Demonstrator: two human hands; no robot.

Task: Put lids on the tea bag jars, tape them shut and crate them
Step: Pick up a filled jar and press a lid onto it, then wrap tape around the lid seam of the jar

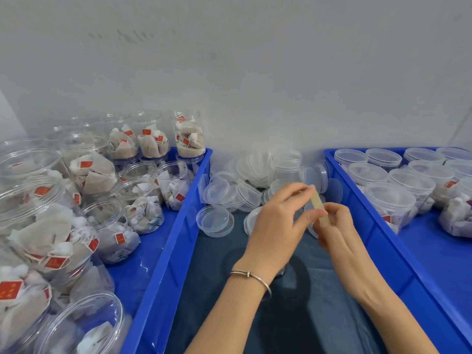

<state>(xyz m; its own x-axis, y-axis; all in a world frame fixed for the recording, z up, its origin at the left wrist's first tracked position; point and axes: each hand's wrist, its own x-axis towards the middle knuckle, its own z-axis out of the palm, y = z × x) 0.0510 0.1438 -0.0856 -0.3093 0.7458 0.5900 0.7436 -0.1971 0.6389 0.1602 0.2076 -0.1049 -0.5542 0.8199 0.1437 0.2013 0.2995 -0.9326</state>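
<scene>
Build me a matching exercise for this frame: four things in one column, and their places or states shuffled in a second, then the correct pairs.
Things:
1. strip of tape
2. loose lids
3. open jars
4. lidded jars

Places or states:
A. in the right blue crate
B. pinched between left hand and right hand
C. in the left blue crate
D. piled on the dark cloth between the crates

Pairs: 1-B, 2-D, 3-C, 4-A
</scene>
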